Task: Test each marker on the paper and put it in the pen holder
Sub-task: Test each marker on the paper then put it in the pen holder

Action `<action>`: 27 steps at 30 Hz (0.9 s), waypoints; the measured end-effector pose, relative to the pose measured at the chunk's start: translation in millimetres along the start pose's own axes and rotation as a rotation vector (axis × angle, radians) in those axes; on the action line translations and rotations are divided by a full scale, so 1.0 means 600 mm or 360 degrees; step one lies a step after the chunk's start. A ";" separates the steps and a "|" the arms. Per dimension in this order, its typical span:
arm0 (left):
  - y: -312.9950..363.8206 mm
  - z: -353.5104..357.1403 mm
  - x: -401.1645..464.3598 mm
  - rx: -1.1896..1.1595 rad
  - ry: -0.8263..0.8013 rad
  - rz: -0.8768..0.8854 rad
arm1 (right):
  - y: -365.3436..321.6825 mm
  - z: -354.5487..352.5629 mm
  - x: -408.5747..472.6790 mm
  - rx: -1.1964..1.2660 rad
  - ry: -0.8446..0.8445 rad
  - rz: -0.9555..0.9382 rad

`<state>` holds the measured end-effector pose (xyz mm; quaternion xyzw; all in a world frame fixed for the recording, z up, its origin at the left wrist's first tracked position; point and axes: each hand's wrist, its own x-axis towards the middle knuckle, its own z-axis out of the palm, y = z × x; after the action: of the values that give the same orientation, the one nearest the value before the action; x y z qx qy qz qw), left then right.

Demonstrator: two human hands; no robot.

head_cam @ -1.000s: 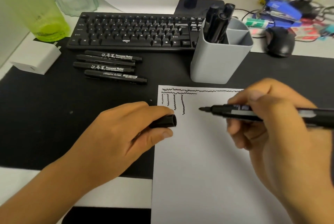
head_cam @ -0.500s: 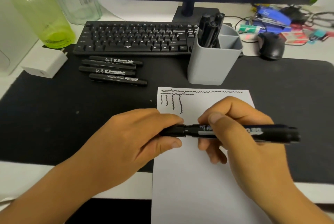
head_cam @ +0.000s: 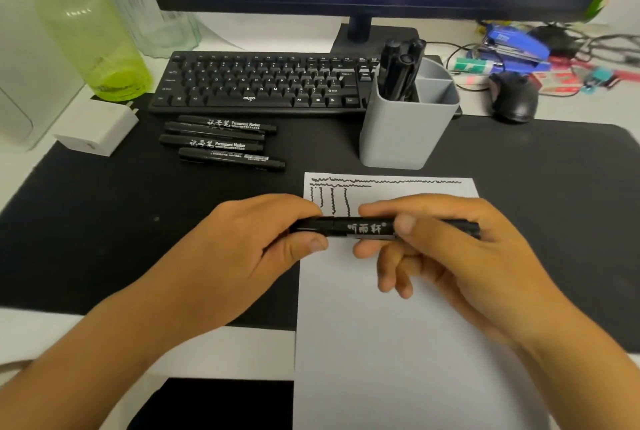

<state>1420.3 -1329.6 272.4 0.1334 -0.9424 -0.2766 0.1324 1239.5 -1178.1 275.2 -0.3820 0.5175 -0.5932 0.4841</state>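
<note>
A black marker (head_cam: 367,228) lies level above the white paper (head_cam: 388,343), held at both ends. My left hand (head_cam: 249,256) grips its cap end, and the cap sits on the marker. My right hand (head_cam: 460,256) grips the barrel. The paper carries wavy black test lines near its top edge. Several more black markers (head_cam: 221,143) lie in a row on the black desk mat, left of the paper. The grey pen holder (head_cam: 405,131) stands just beyond the paper with three markers (head_cam: 398,69) upright in its left compartment.
A black keyboard (head_cam: 263,83) and a monitor stand sit behind the markers. A green bottle (head_cam: 93,34) and a white charger (head_cam: 100,128) are at the left. A black mouse (head_cam: 512,97), a blue stapler and cables crowd the back right. The black mat (head_cam: 104,221) covers the desk.
One second ago my right hand held the marker uncapped and my left hand held the cap apart. The two came together, and the cap is now pushed onto the marker.
</note>
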 end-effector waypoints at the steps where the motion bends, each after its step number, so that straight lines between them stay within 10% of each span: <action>1: -0.002 -0.001 0.001 0.0016 -0.0003 -0.0009 | -0.003 -0.004 0.001 -0.0123 -0.0022 -0.0007; 10: -0.004 0.005 0.006 0.0329 -0.0043 -0.0070 | -0.011 -0.002 -0.005 -0.1163 -0.0007 -0.0224; 22: -0.021 0.020 -0.009 0.0620 -0.0090 0.0239 | -0.018 0.003 -0.003 -0.0923 -0.0095 0.0083; 27: 0.002 -0.006 0.004 0.0350 -0.0230 -0.0074 | -0.045 -0.004 -0.001 -0.0934 -0.0174 0.0012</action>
<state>1418.8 -1331.2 276.7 0.1487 -0.9708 -0.1835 0.0422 1232.6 -1176.8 301.1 -0.5351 0.6416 -0.3949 0.3823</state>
